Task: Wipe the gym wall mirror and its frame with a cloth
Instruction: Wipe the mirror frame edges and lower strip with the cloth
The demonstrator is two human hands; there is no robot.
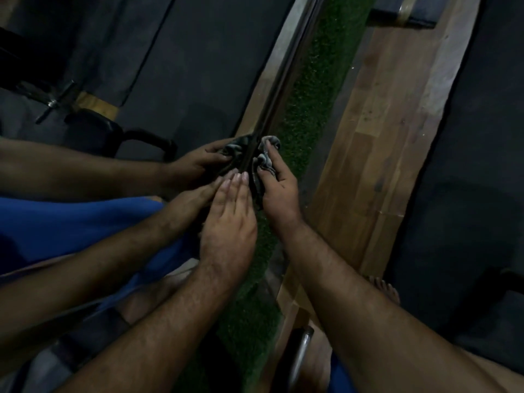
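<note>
The wall mirror (pixel 175 66) fills the left half of the head view and reflects my arms, my hands and my blue clothing. Its dark frame strip (pixel 286 69) runs diagonally from the top centre down to my hands. My right hand (pixel 279 191) grips a bunched grey cloth (pixel 266 158) and holds it against the frame's lower part. My left hand (pixel 229 219) lies flat with straight fingers, its fingertips touching the mirror glass right beside the frame. The cloth's reflection shows just left of the frame.
A strip of green artificial turf (pixel 320 89) runs along the mirror's base, with a wooden floor band (pixel 377 143) beside it and dark rubber matting (pixel 479 165) to the right. A metal tube (pixel 302 353) stands low in the view. Gym equipment shows reflected at the upper left.
</note>
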